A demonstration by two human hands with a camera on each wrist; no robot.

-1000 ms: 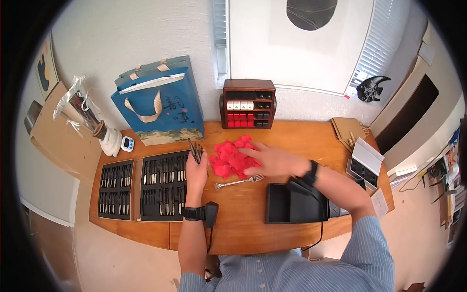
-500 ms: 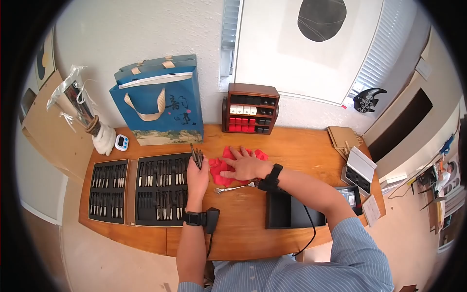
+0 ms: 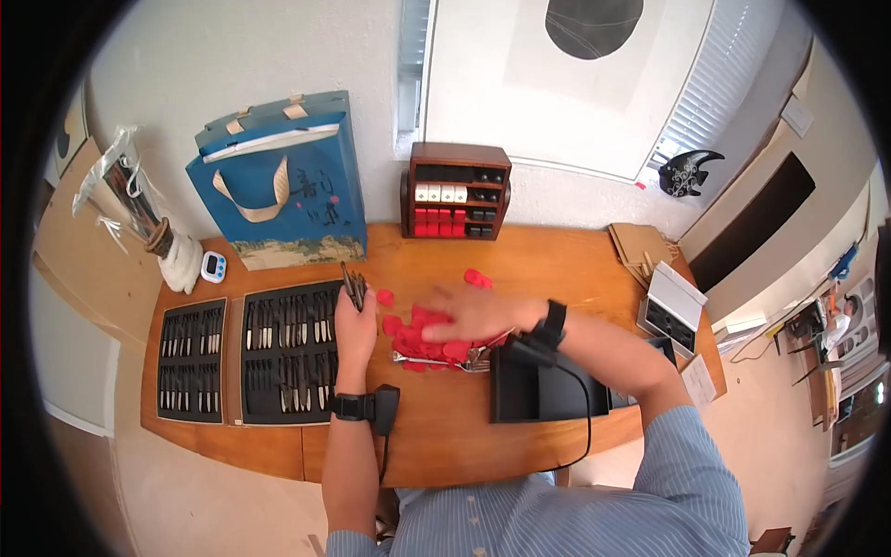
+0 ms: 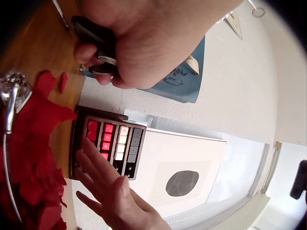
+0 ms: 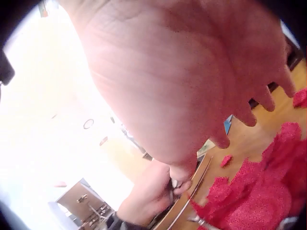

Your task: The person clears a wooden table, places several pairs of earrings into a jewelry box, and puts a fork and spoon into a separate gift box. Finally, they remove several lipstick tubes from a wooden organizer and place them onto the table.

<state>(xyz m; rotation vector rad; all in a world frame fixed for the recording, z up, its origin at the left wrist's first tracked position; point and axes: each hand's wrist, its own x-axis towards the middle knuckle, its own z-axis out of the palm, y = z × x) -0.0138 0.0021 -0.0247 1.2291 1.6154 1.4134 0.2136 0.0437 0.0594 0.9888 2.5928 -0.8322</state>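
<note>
My left hand (image 3: 355, 327) grips a bunch of slim dark metal cutlery (image 3: 354, 286), which sticks up past the thumb. Dark handles (image 4: 93, 36) show between its curled fingers in the left wrist view. Over a heap of red fabric-like petals (image 3: 405, 336) my right hand (image 3: 478, 314) is spread flat, palm down and blurred. In the right wrist view its straight fingertips hang above the petals (image 5: 254, 196), apart from them. A silver fork (image 3: 418, 358) with an ornate handle end lies along the heap's near edge, among petals.
Two black cutlery cases (image 3: 190, 362) lie open at the left. A blue paper bag (image 3: 278, 200) and a wooden rack (image 3: 457, 153) stand at the back. Right of the petals lies a black box (image 3: 515, 385); beyond it is an open white box (image 3: 676, 297). Cables hang from both wrists.
My right hand pressed onto the petals, then rose off them. The heap has spread nearer the fork, and a few petals now lie apart. My left hand keeps its hold.
</note>
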